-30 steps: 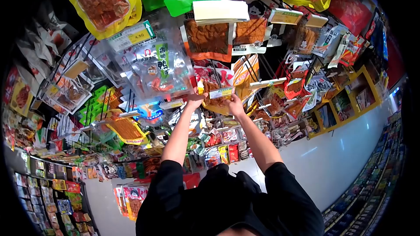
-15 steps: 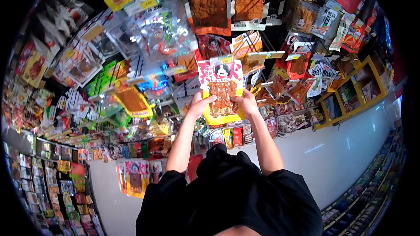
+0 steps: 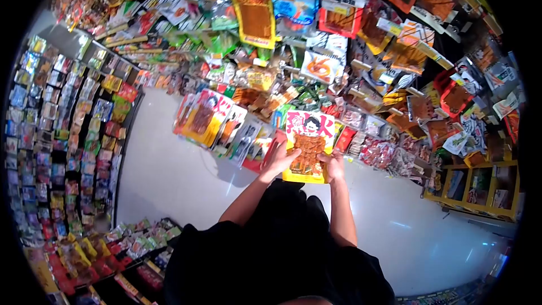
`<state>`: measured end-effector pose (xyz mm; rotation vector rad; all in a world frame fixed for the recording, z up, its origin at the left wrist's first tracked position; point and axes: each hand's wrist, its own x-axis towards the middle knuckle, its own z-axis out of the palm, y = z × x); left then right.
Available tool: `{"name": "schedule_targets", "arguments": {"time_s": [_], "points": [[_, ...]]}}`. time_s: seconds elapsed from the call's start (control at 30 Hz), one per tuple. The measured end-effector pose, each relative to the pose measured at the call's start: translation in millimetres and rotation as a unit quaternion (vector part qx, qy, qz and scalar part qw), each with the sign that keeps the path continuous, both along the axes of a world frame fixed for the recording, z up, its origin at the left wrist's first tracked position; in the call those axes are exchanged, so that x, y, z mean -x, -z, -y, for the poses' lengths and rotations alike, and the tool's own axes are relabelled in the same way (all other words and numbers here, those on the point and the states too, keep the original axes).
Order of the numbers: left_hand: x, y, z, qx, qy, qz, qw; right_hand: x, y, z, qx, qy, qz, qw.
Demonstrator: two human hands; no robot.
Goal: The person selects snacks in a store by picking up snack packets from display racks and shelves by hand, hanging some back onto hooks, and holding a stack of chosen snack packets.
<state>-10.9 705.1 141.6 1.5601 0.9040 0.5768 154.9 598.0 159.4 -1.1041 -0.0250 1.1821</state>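
Between my two hands is a snack packet (image 3: 309,149), white and pink at the top and yellow at the bottom, with brown pieces showing through its clear window. My left hand (image 3: 280,158) grips its left edge, thumb over the front. On the opposite edge my right hand (image 3: 334,166) pinches it the same way. The packet is upright, its printed face toward me, in front of my body. A similar packet (image 3: 204,117) stands at the front of a row of packets on the left, apart from my left hand.
Racks of hanging snack packets fill the far side, among them a yellow-edged packet (image 3: 254,18). At the right stands a yellow divided shelf (image 3: 479,209). Another stocked shelf (image 3: 68,141) runs along the left. Pale floor (image 3: 164,175) lies around me.
My view has turned left, so the racks shift up and to the right. Both hands have lowered the packet closer to my body, still holding it.
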Motion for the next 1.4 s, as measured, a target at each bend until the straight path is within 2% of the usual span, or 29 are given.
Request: {"name": "schedule_targets", "arguments": {"time_s": [0.07,0.1,0.13,0.2,0.3,0.4,0.43,0.53,0.57,0.6,0.63,0.67,0.7,0.8,0.83,0.9,0.93,1.07,1.17,1.27,1.3,1.4], "points": [[45.8,16.9,12.5,0.065,-0.004,0.061,0.996,39.8,3.9,8.4,0.05,-0.041,0.006,0.998],[68.7,16.6,15.3,0.11,-0.005,0.025,0.994,59.0,14.0,11.0,0.049,-0.05,0.01,0.997],[87.1,16.8,14.9,0.06,-0.019,-0.033,0.997,75.6,24.1,10.5,0.046,-0.059,0.015,0.997],[110.3,-32.5,20.3,0.09,-0.032,-0.03,0.995,104.2,27.0,5.7,0.033,-0.085,0.021,0.996],[146.6,-26.2,15.7,0.094,-0.05,-0.026,0.994,134.5,10.3,-7.3,0.016,-0.137,0.061,0.989],[174.0,3.3,-2.3,0.003,-0.111,-0.018,0.994,160.4,5.3,-32.2,0.019,-0.175,0.153,0.972],[186.9,25.1,-13.7,-0.033,-0.126,-0.049,0.99,172.6,3.8,-40.0,0.021,-0.182,0.166,0.969],[208.8,-35.7,-32.1,-0.053,-0.166,-0.114,0.978,207.2,4.1,-72.8,0.011,-0.196,0.185,0.963],[219.6,-34.3,-43.5,-0.113,-0.194,-0.119,0.967,218.9,6.3,-84.1,0.0,-0.198,0.178,0.964],[233.3,-32.2,-55.2,-0.106,-0.196,-0.137,0.965,232.3,8.4,-95.6,-0.01,-0.199,0.17,0.965],[247.3,-29.8,-71.2,-0.099,-0.198,-0.155,0.963,244.0,14.6,-110.0,0.034,-0.223,0.214,0.95],[259.2,-35.2,-88.0,-0.091,-0.198,-0.174,0.96,257.2,19.1,-124.5,0.046,-0.217,0.228,0.948],[271.9,-30.9,-105.2,-0.16,-0.186,-0.204,0.948,272.3,22.9,-138.2,0.061,-0.212,0.241,0.945],[303.7,-29.1,-162.5,-0.161,-0.159,-0.196,0.954,306.7,31.8,-182.5,0.09,-0.185,0.27,0.941],[314.1,-31.0,-181.9,-0.128,-0.129,-0.208,0.961,317.6,36.6,-196.0,0.112,-0.174,0.285,0.936],[326.7,-10.8,-222.5,-0.178,-0.124,-0.206,0.954,331.0,48.6,-230.4,0.139,-0.147,0.329,0.923],[332.8,-0.3,-237.5,-0.201,-0.117,-0.206,0.951,336.0,55.1,-243.4,0.145,-0.136,0.325,0.924],[341.5,5.9,-293.8,-0.177,-0.072,-0.234,0.953,357.8,35.6,-284.6,0.157,-0.113,0.294,0.936],[341.5,17.2,-316.6,-0.197,-0.073,-0.243,0.947,366.8,57.9,-305.0,0.192,-0.109,0.357,0.908],[342.4,29.6,-324.0,-0.17,-0.073,-0.269,0.945,370.3,71.1,-312.2,0.236,-0.13,0.4,0.876],[344.3,31.0,-324.0,-0.158,-0.064,-0.276,0.946,372.6,69.7,-313.1,0.28,-0.144,0.424,0.849],[347.5,34.3,-320.5,-0.105,-0.057,-0.263,0.957,379.8,62.2,-311.5,0.304,-0.137,0.403,0.852]]}}
